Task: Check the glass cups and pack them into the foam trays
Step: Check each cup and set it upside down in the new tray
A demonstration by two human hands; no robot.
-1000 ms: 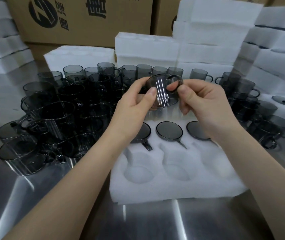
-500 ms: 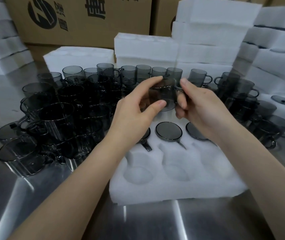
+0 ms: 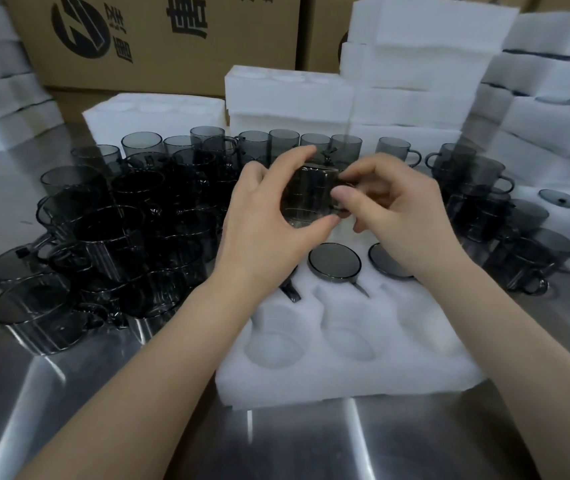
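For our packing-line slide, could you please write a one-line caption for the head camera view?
Left hand and right hand hold a smoky grey glass cup near a white foam tray.

One held cup [image 3: 311, 199]; three cups [image 3: 334, 262] in the front foam tray [image 3: 345, 379].

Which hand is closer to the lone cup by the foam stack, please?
Right. The right hand is in front of the lone cup; the left hand is farther left.
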